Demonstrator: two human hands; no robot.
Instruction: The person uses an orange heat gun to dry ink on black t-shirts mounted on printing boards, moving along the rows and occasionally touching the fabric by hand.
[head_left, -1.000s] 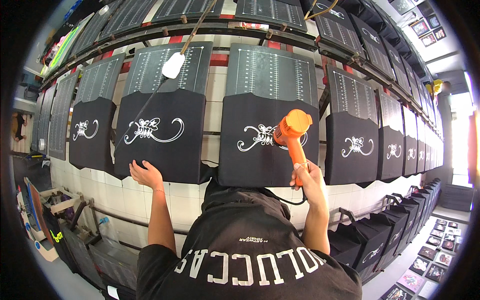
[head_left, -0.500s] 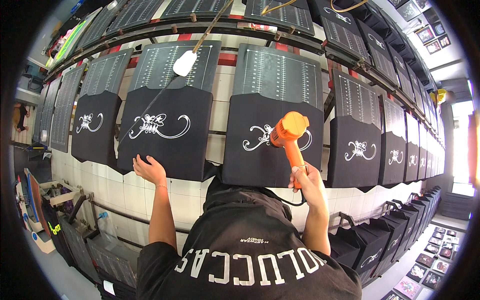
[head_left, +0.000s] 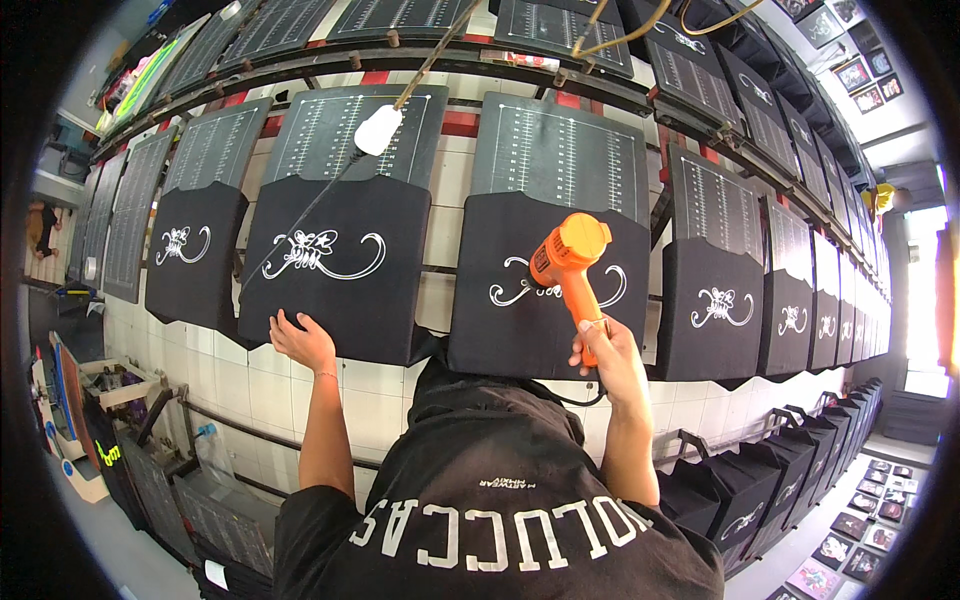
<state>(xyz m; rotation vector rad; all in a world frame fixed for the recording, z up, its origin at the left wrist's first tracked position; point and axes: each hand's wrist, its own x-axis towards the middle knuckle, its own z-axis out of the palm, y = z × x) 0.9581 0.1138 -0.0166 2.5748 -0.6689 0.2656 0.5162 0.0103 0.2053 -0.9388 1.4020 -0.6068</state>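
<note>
My right hand (head_left: 612, 358) is wrapped round the handle of an orange heat gun (head_left: 575, 255). Its body hangs over the white ornamental print on a black T-shirt (head_left: 500, 335) stretched on a board, hiding the middle of the print. Fingers apart, my left hand (head_left: 303, 340) rests at the lower edge of the neighbouring black T-shirt (head_left: 350, 310), which bears the same white scroll print. A white cable connector (head_left: 379, 130) hangs on a cord above that shirt's board. The heat gun's dark cable shows below my right hand.
Further shirt boards run in a row left and right, among them a printed shirt (head_left: 712, 310). Behind them a metal rail (head_left: 440, 50) carries a second row. More dark shirts (head_left: 745, 480) hang on boards at the lower right. A wooden-framed screen (head_left: 75, 430) stands lower left.
The heat gun has shifted slightly left and tilted, its nozzle end now nearer the print's left part. The whole view has moved a little. My left hand stays at the shirt's edge.
</note>
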